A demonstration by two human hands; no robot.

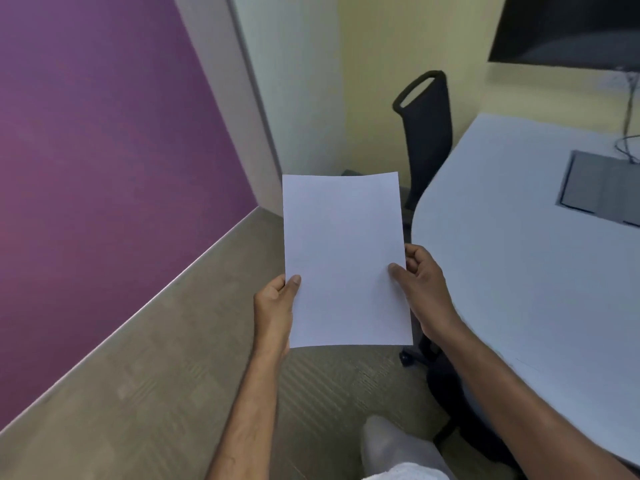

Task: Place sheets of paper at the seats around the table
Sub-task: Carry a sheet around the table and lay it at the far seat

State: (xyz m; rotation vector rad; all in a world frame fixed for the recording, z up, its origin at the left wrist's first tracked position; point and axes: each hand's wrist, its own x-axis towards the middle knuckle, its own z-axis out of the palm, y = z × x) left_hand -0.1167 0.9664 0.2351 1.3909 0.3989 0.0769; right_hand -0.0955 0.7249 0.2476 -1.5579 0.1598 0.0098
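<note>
I hold blank white paper (344, 258) upright in front of me, above the carpet. Whether it is one sheet or a thin stack I cannot tell. My left hand (275, 306) pinches its lower left edge, thumb on the front. My right hand (420, 282) grips its right edge, thumb on the front and fingers behind. The pale table (519, 244) lies to the right of the paper, its rounded edge close to my right wrist. No paper lies on the visible part of the table.
A black office chair (427, 133) stands at the table's far left end, near the yellow wall. A grey cable hatch (602, 185) is set into the tabletop, with cables behind it. A dark screen (568, 26) hangs above. Another chair base (446, 386) sits below my right forearm. Purple wall on the left.
</note>
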